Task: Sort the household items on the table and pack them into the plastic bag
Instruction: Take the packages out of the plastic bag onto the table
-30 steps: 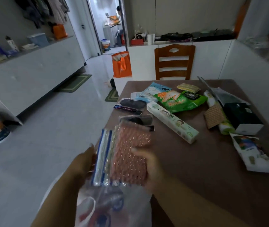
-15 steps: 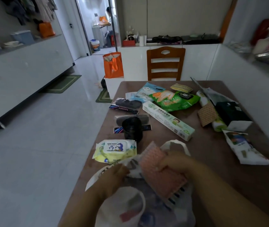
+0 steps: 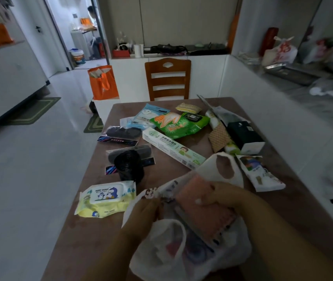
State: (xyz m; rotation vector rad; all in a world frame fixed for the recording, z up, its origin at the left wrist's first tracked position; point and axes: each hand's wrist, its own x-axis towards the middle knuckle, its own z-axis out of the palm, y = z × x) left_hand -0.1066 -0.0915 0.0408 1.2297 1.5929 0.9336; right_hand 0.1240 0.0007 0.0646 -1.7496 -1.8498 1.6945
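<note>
The right hand [image 3: 225, 196] has its fingers curled over the upper face of a pink dotted pack [image 3: 204, 209], thumb side out of view, and holds that pack tilted with its lower end inside the mouth of the white plastic bag [image 3: 181, 248]. The left hand [image 3: 141, 216] pinches the left rim of the bag, fingers closed on the film and pulling the opening wide; one bag handle loop [image 3: 221, 169] stands up just beyond the right hand. The bag sits at the near edge of the brown table [image 3: 104, 236], and blurred coloured shapes show through its film, so it appears to hold earlier items. The step in hand is judged to be insertion of the pink pack, partly done. Items not yet packed lie farther out: a baby wipes pack [image 3: 106, 198] near left, just beside the bag; a black bag roll [image 3: 129, 166] beyond it; a long white-green box [image 3: 173, 150] at centre; a green packet [image 3: 178, 124] behind that; a dark box [image 3: 245, 136] and a white pouch [image 3: 260, 173] on the right. The next move, as a judgement, calls for pushing the pack fully down, releasing it, and keeping the mouth held open while the right hand reaches for the nearest item; the thin film may collapse if the left hand slackens.
</note>
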